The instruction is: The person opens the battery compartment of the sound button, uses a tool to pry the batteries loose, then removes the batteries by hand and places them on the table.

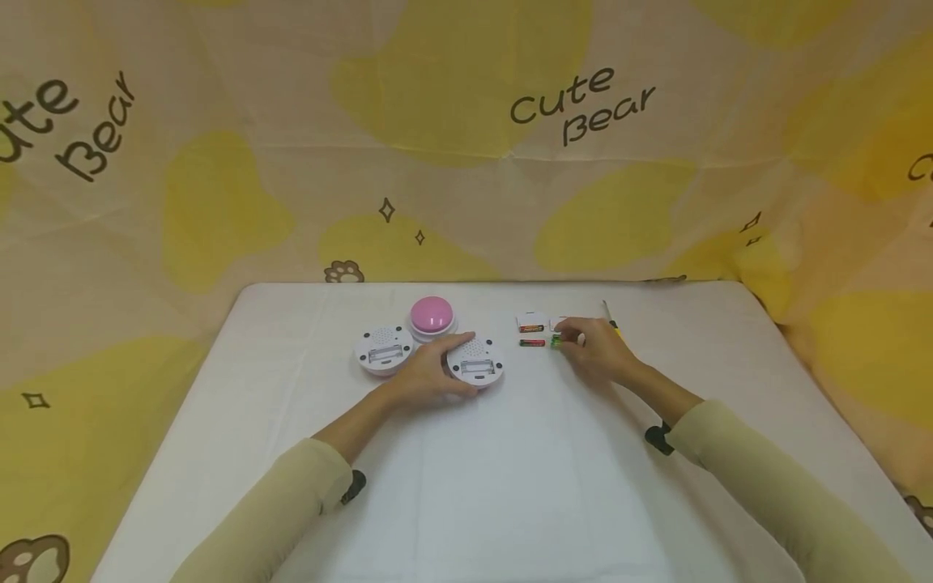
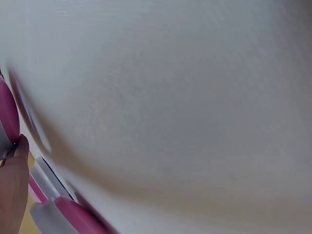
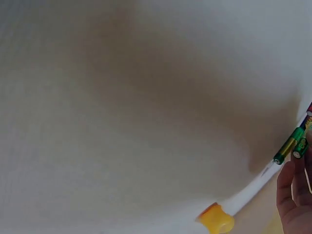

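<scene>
My left hand point(image 1: 426, 376) grips a round white push-button device point(image 1: 475, 350), turned bottom up with its battery slot uncovered and bare. Its pink side point(image 2: 8, 109) shows beside my fingers in the left wrist view. Farther right, my right hand point(image 1: 594, 350) pinches a green battery point(image 3: 300, 148), just above another green battery point(image 3: 287, 147). Left of that hand lie a red-and-green battery point(image 1: 532, 343) and an orange-and-black battery point(image 1: 532, 329). My right fingers partly hide the green batteries in the head view.
A second upturned device point(image 1: 384, 350), its battery slot also uncovered, lies at the left. Behind it stands an upright device with a pink dome point(image 1: 432, 313). White covers point(image 1: 530, 317) lie behind the batteries. A screwdriver point(image 1: 608, 311) with a yellow handle point(image 3: 217, 220) lies beyond my right hand.
</scene>
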